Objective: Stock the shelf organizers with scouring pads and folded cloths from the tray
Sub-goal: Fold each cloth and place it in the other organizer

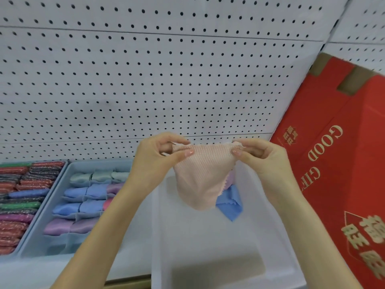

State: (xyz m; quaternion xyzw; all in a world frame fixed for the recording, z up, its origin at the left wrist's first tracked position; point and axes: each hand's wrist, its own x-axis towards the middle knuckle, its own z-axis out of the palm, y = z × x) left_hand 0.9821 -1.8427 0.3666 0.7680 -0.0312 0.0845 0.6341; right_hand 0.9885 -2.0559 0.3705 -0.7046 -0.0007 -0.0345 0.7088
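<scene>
Pink cloth (201,180) held up over the clear tray (208,247)

Left hand (158,155) and right hand (260,155) each pinching a top corner, cloth hanging between them, blue cloth (230,202) and a purple one still down in the tray. Organizers on the left: one (68,205) with folded cloths in compartments, one (12,252) packed with scouring pads (20,197). Red box (343,163) leaning on the right

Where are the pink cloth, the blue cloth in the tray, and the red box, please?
pink cloth (203,180): head view, middle of the hanging fabric.
blue cloth (230,202): head view, its exposed lower part.
red box (343,163): head view, printed front face.
</scene>
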